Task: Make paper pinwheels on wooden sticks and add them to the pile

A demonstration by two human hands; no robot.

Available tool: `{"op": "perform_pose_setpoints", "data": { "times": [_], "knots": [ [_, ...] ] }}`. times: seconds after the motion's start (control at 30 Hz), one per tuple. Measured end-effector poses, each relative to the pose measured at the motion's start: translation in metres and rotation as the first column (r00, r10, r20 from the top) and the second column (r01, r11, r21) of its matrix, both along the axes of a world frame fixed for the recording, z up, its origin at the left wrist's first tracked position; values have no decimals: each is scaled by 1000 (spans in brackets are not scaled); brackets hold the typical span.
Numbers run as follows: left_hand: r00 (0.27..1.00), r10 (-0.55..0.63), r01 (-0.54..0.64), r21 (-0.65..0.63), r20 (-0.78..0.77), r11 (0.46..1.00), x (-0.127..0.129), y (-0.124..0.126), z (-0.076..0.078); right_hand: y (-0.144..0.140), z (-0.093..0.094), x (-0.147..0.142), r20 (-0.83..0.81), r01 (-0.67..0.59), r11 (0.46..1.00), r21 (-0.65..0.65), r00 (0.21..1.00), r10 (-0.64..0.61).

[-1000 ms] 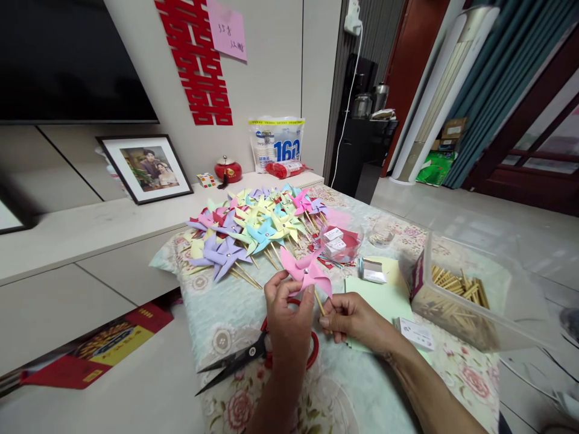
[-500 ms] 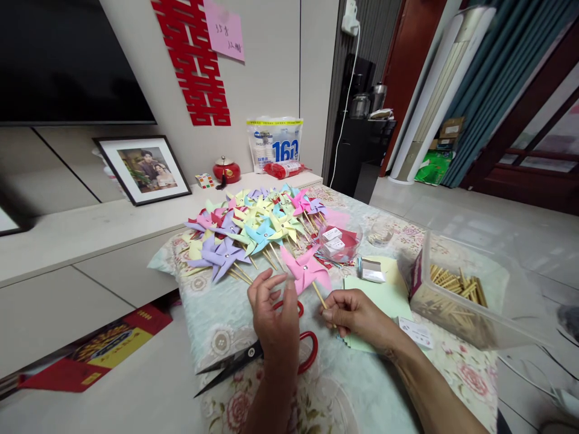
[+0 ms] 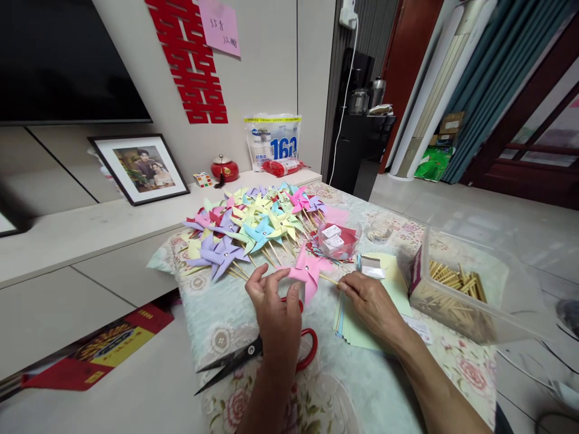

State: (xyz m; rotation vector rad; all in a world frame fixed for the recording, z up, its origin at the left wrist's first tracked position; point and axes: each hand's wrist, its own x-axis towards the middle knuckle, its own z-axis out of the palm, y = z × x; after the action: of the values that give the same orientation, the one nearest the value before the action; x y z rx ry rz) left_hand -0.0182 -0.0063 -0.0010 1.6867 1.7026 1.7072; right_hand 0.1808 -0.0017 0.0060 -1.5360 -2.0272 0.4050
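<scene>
Living room; low table [image 3: 362,386] covered by a floral cloth, set against a pale wall unit carrying a framed photo [image 3: 138,167], a red pot [image 3: 221,169] and a white bag printed 160 [image 3: 272,143].

Left hand [image 3: 275,313]: over the near middle of the table, fingers loosely curled and partly open, thumb and forefinger tips at the left edge of the pink pinwheel [image 3: 309,272]. Whether they actually pinch the paper cannot be told.

Right hand [image 3: 373,301]: fingers closed on the outer end of the pinwheel's wooden stick [image 3: 329,279]; stick lies nearly level, pointing left toward the paper head.

Pink pinwheel sits between the two hands, just in front of the heap of finished pinwheels [image 3: 253,226] (purple, blue, yellow, pink).

Red-handled scissors [image 3: 257,349] lie on the cloth under the left wrist. Stack of pale green paper [image 3: 384,289] under the right hand. Clear box of wooden sticks [image 3: 456,295] at the right. Small clear bowl [image 3: 338,241] with white packets behind the pinwheel
</scene>
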Motion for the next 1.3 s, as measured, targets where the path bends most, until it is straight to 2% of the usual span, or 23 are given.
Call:
{"op": "perform_pose_setpoints", "data": {
  "times": [0.3, 0.6, 0.7, 0.77, 0.87, 0.93, 1.03, 1.13, 1.2, 1.3],
  "knots": [
    [999, -27, 26, -96, -18, 995, 0, 1, -2, 0, 2, 1, 56, -60, 998, -9, 997, 60],
    [995, -59, 74, -205, 80, 976, -2, 3, -4, -2, 7, -3, 44, -71, 995, -71, 996, 74],
    [997, -51, 58, -156, 53, 986, -1, 3, -6, -3, 7, -4, 28, -33, 999, -30, 999, 34],
    [1000, 2, 0, -60, 31, 998, 2, 2, -7, -2, 5, -4, -12, 29, 999, 16, 1000, -29],
    [998, 61, -59, 53, -25, 997, 8, -2, -6, 2, -2, 0, -123, 133, 988, 77, 985, -123],
    [999, 47, -46, 85, -14, 995, 14, -5, -6, 5, -5, 2, -224, 180, 979, 98, 962, -154],
    [995, -36, 45, 99, -95, 994, 23, -8, -10, 8, -6, 3, -369, 221, 971, 88, 913, -174],
    [971, -172, 186, 73, -164, 980, 33, -11, -16, 7, -1, 0, -457, 248, 968, 42, 866, -202],
    [944, -263, 271, 15, -199, 962, 39, -14, -19, 7, 7, -2, -485, 253, 967, 10, 847, -216],
    [914, -349, 333, -105, -207, 937, 44, -17, -19, 13, 29, -5, -471, 250, 968, 13, 856, -215]
  ]
}}
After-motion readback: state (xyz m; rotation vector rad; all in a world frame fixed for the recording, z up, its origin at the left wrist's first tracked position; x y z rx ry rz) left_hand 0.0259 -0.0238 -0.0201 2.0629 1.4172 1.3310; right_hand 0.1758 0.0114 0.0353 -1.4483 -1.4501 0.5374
